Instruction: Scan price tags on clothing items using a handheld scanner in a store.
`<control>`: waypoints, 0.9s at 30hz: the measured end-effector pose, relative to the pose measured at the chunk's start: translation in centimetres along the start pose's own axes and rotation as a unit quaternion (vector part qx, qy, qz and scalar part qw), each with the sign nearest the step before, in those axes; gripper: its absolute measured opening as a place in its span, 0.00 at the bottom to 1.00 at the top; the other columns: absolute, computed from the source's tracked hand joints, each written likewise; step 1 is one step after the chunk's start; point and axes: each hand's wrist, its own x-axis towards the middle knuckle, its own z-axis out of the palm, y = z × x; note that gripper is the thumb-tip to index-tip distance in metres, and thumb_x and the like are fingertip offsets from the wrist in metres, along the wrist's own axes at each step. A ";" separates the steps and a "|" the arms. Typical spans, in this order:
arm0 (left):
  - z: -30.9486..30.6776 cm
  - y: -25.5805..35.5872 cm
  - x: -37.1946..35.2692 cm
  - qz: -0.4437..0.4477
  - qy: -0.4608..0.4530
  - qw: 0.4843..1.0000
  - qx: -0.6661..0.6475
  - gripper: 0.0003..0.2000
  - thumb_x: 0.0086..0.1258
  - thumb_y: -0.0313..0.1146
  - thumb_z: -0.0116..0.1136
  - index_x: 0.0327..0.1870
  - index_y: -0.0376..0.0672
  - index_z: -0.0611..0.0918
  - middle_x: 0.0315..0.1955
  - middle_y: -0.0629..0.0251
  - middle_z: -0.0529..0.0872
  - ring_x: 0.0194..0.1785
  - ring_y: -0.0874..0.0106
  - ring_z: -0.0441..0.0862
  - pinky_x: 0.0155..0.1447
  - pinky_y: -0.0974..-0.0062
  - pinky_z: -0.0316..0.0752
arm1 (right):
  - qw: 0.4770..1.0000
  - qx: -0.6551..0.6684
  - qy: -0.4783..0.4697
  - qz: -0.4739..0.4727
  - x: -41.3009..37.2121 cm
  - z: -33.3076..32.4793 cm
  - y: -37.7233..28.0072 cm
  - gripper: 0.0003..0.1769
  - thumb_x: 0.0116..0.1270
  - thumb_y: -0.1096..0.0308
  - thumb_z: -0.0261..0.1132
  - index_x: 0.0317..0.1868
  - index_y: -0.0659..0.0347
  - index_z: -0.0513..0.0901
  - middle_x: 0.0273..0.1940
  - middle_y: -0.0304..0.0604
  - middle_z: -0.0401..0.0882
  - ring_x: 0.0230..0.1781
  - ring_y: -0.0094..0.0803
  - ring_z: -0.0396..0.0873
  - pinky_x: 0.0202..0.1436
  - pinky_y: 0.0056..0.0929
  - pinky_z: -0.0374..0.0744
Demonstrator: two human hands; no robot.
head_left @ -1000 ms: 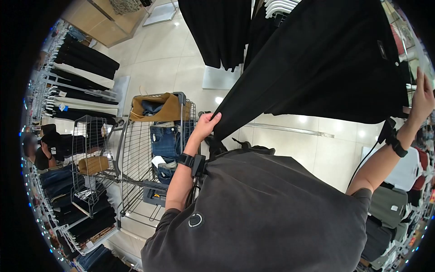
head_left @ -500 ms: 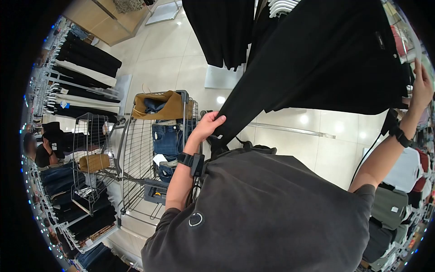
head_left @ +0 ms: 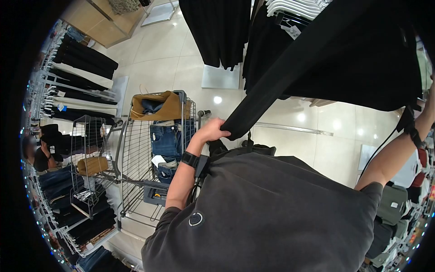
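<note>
Black trousers (head_left: 272,90) stretch diagonally across the upper right of the head view. Closed around the lower end of one narrow leg is my left hand (head_left: 212,130), thumb on top of the cloth. The rest of the garment spreads wide toward the upper right, where its far end runs into the dark edge of the view. My right hand (head_left: 430,93) is raised at the right edge, close to that wide part; its fingers are cut off or lost in shadow. White hangers (head_left: 294,8) with more black garments and a paper tag show behind the trousers.
A wire shopping cart (head_left: 131,158) at left carries folded blue jeans (head_left: 165,140) and a tan item (head_left: 156,106). A second cart (head_left: 88,136) stands beyond it. Racks of hanging trousers (head_left: 86,56) line the left, near another person (head_left: 41,154). Folded clothes (head_left: 392,204) fill the right.
The trousers have shifted up and right, and the held leg looks narrower. My right hand has moved outward to the view's edge. More hangers and a tag now show.
</note>
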 end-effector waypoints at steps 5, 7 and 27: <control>1.1 -2.5 -0.3 -0.041 0.036 0.994 -0.098 0.17 0.60 0.34 0.68 0.45 0.32 0.82 0.35 0.49 0.86 0.42 0.56 0.83 0.48 0.66 0.76 | 0.934 0.226 0.046 -0.273 -14.8 -12.9 -2.4 0.16 0.62 0.62 0.69 0.32 0.71 0.88 0.26 0.52 0.85 0.26 0.41 0.81 0.35 0.39 0.78; 2.3 -5.5 0.2 0.000 0.088 0.988 -0.129 0.17 0.61 0.33 0.67 0.49 0.33 0.80 0.36 0.49 0.85 0.41 0.54 0.82 0.49 0.65 0.75 | 0.965 0.160 0.034 -0.204 -11.7 -10.6 -1.1 0.15 0.62 0.63 0.69 0.31 0.71 0.87 0.26 0.52 0.85 0.25 0.40 0.80 0.34 0.39 0.78; 2.7 -14.4 -0.5 -0.133 0.225 0.963 -0.068 0.15 0.66 0.36 0.63 0.47 0.35 0.81 0.39 0.46 0.85 0.46 0.50 0.83 0.51 0.64 0.75 | 0.982 0.105 0.028 -0.156 -7.3 -5.9 4.7 0.18 0.63 0.61 0.68 0.27 0.71 0.85 0.21 0.52 0.81 0.21 0.39 0.73 0.32 0.41 0.73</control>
